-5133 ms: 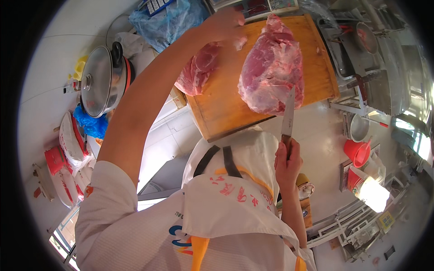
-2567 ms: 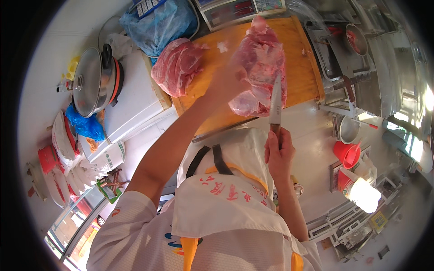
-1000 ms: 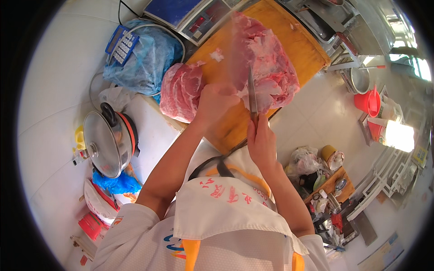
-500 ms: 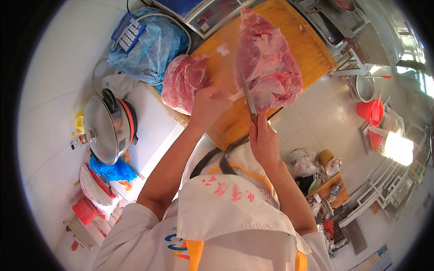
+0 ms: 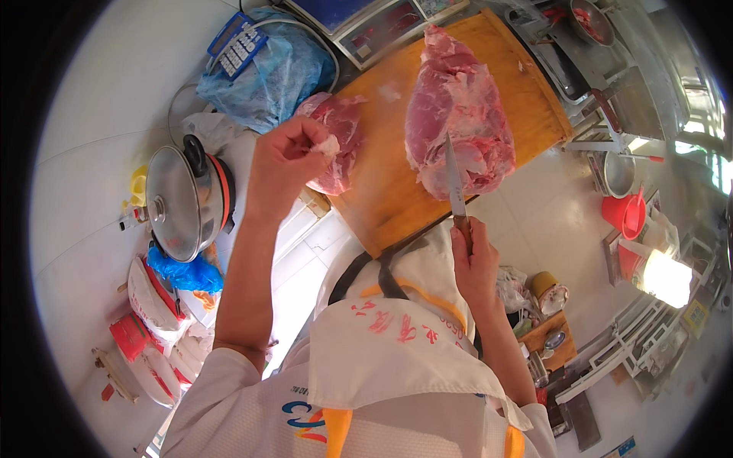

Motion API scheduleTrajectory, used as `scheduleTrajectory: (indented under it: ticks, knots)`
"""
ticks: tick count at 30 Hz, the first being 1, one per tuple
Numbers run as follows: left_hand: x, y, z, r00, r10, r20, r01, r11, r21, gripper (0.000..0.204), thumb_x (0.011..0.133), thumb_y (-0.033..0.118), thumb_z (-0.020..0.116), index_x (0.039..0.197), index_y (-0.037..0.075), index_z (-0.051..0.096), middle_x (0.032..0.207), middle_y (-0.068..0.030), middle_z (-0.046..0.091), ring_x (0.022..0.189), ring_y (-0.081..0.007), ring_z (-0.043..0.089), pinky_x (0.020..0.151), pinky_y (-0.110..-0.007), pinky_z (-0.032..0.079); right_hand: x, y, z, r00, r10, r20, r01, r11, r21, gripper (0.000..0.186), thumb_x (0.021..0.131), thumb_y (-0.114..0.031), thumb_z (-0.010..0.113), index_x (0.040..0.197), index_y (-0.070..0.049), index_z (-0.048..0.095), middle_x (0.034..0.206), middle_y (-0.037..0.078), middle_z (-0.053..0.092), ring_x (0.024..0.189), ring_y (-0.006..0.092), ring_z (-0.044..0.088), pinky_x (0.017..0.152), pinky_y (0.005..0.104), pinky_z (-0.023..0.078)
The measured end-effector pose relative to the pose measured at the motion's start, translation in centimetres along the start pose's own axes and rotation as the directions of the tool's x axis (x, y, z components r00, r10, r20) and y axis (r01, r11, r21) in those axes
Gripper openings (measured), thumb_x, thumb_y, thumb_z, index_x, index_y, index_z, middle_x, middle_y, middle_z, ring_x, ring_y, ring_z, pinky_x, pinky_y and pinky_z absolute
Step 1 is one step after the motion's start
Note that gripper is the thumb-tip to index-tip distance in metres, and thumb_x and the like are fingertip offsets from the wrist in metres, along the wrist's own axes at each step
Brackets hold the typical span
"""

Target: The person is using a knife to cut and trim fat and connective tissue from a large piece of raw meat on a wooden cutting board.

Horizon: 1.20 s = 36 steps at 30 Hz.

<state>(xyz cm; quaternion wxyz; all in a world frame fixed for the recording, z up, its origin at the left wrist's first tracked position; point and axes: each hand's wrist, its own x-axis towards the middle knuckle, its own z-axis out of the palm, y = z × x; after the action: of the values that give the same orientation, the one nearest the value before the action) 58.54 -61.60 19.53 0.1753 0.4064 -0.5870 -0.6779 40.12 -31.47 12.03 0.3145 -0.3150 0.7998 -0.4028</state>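
My right hand [image 5: 475, 259] grips a wooden-handled knife [image 5: 456, 183], its blade lying over the lower part of a large raw cut of meat [image 5: 473, 114]. That cut rests on a wooden board [image 5: 382, 214]. Raised left of it, my left hand [image 5: 289, 156] pinches a small pale scrap of meat or fat [image 5: 327, 146], in front of a smaller pink piece of meat [image 5: 343, 122] at the board's left side. Part of that piece is hidden behind the hand.
Blue bag [image 5: 237, 91] with calculator [image 5: 233, 42] and a scale [image 5: 366, 42] border the board's top left. A lidded pot [image 5: 172, 202] stands left. Right are metal trays [image 5: 565, 72], a red bucket [image 5: 622, 217] and a steel basin [image 5: 617, 174].
My left hand has moved leftward and up from beside the large cut, now holding a scrap. My right hand and knife have shifted slightly right; the view has shifted.
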Motion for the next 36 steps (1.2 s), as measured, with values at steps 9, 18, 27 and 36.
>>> scheduleTrajectory:
  ticks: [9,18,27,36]
  knots:
    - [9.3,-1.3,1.4,0.991,-0.008,0.131,-0.054,0.886,0.46,0.028,0.098,0.016,0.083,0.119,0.0,0.075,0.111,-0.0049,0.08,0.105,-0.0139,0.074,0.094,-0.031,0.059,1.2,0.4,0.3,0.996,0.086,0.018,-0.087,0.986,0.141,0.023,0.11,-0.015,0.07,0.127,-0.003,0.063,0.078,0.011,0.066,0.064,0.0215,0.062,0.063,0.035,0.052]
    - [19.2,-9.4,3.6,0.969,0.181,0.168,-0.221,0.33,0.918,0.021,0.082,0.012,0.09,0.099,0.004,0.081,0.092,-0.0138,0.081,0.09,-0.0266,0.081,0.075,-0.036,0.06,0.3,2.1,-2.0,0.981,0.192,-0.026,-0.184,0.965,0.185,0.022,0.112,-0.018,0.068,0.128,-0.003,0.063,0.078,0.009,0.065,0.064,0.0162,0.06,0.065,0.0327,0.053]
    - [19.1,-8.8,1.7,0.963,0.135,0.231,-0.268,0.46,0.846,0.015,0.095,-0.002,0.069,0.105,0.002,0.079,0.092,-0.0138,0.079,0.089,-0.0256,0.08,0.081,-0.036,0.064,0.6,2.1,-2.7,0.983,0.176,-0.044,-0.168,0.974,0.152,0.022,0.112,-0.019,0.068,0.127,-0.004,0.063,0.08,0.009,0.067,0.065,0.0171,0.061,0.065,0.0345,0.054]
    - [16.4,-3.4,3.9,0.984,-0.169,0.06,0.157,0.974,0.163,0.02,0.102,0.012,0.072,0.12,0.003,0.077,0.111,-0.0072,0.08,0.081,-0.0151,0.075,0.071,-0.029,0.058,1.4,2.7,-3.2,0.982,0.174,-0.069,-0.15,0.951,0.27,0.018,0.113,-0.014,0.066,0.125,0.0,0.063,0.076,0.001,0.062,0.065,0.0078,0.057,0.061,0.0274,0.05]
